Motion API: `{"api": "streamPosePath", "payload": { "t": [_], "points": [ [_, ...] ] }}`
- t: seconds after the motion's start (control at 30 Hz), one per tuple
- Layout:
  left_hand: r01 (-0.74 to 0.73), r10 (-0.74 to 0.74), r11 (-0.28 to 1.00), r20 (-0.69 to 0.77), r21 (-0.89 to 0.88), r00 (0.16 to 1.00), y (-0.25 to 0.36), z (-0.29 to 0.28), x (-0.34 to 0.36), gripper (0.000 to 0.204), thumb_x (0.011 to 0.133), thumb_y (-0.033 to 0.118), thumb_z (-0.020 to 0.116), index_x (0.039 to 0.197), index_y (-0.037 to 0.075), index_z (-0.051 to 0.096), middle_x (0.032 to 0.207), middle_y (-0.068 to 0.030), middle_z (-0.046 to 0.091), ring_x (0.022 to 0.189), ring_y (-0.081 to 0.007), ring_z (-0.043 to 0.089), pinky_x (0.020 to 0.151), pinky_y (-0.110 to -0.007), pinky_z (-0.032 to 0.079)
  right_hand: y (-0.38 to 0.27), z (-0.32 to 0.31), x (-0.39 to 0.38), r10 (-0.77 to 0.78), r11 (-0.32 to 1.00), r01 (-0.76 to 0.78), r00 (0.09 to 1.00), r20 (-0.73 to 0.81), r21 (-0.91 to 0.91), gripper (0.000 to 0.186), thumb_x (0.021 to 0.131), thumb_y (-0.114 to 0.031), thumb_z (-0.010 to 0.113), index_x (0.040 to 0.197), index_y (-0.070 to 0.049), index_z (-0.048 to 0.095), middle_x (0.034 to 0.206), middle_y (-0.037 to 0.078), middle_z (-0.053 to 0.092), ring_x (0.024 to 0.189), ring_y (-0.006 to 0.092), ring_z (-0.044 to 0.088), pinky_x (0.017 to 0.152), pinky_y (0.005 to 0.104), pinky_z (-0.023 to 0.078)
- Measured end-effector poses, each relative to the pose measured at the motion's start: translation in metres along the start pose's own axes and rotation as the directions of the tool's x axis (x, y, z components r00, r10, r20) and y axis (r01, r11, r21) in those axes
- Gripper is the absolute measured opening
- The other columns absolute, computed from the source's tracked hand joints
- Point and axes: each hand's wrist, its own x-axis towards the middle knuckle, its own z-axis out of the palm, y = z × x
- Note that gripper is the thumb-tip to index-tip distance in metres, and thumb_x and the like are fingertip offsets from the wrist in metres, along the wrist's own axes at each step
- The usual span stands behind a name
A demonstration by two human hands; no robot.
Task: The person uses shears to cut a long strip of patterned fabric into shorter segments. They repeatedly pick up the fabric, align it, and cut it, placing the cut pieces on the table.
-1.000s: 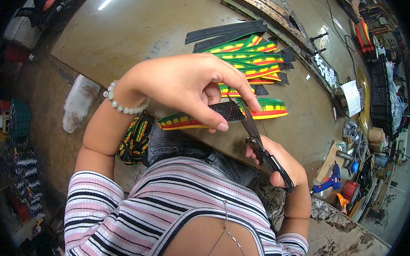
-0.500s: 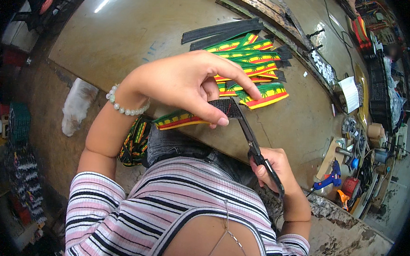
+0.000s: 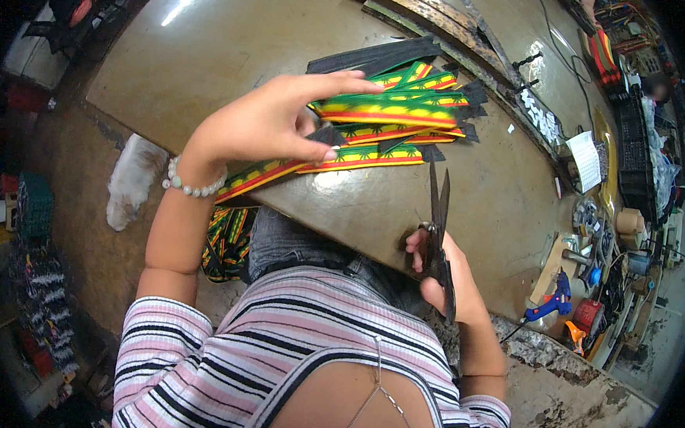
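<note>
My left hand [image 3: 258, 122] is over the near-left side of a pile of green, yellow and red patterned straps [image 3: 424, 97] with black ends. Its thumb is bent against a black strap end [image 3: 328, 135], while the index finger stretches over a motion-blurred strap piece [image 3: 396, 112] on the pile. A long patterned strap [image 3: 260, 179] runs from under this hand toward the table's near edge. My right hand [image 3: 452, 279] grips black scissors [image 3: 438, 220] by the handles. Their blades are parted and point away from me, apart from the straps.
Plain black strips [image 3: 368, 56] lie behind the pile on the brown table [image 3: 211, 57]. More patterned strap [image 3: 227, 238] hangs in a heap beside my lap. A white plastic bundle [image 3: 134, 182] is at the left. A blue glue gun [image 3: 551, 299] and a red roll [image 3: 587, 315] are at the right.
My left hand has moved left and away from me, and a strap piece shifted onto the pile. My right hand drew the scissors back from the black strap end, and their blades have parted.
</note>
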Motion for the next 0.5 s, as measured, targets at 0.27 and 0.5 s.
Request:
{"api": "streamPosePath", "payload": {
  "t": [0.27, 0.5],
  "points": [
    [-0.438, 0.422, 0.884, -0.124, -0.162, 0.898, 0.036, 0.054, 0.009, 0.040, 0.076, -0.002, 0.074, 0.114, 0.003, 0.062, 0.133, -0.0138, 0.055, 0.094, -0.0113, 0.064, 0.070, -0.024, 0.057, -0.019, 0.069, 0.055, -0.049, 0.814, 0.130, 0.986, -0.157, 0.566, 0.050, 0.077, 0.001, 0.072, 0.118, -0.004, 0.045, 0.091, 0.003, 0.057, 0.084, 0.0133, 0.060, 0.078, 0.0254, 0.048],
    [-0.117, 0.122, 0.990, 0.073, -0.079, 0.990, 0.013, 0.073, -0.024, 0.019, 0.085, 0.004, 0.068, 0.073, 0.005, 0.053, 0.071, -0.0052, 0.061, 0.080, -0.0187, 0.068, 0.072, -0.031, 0.053, -0.014, 0.013, 0.052, -0.077, 0.680, 0.574, 0.674, -0.735, 0.456, 0.029, 0.085, 0.000, 0.066, 0.103, -0.008, 0.044, 0.090, 0.007, 0.060, 0.066, 0.0119, 0.058, 0.057, 0.0238, 0.048]
  ]
}}
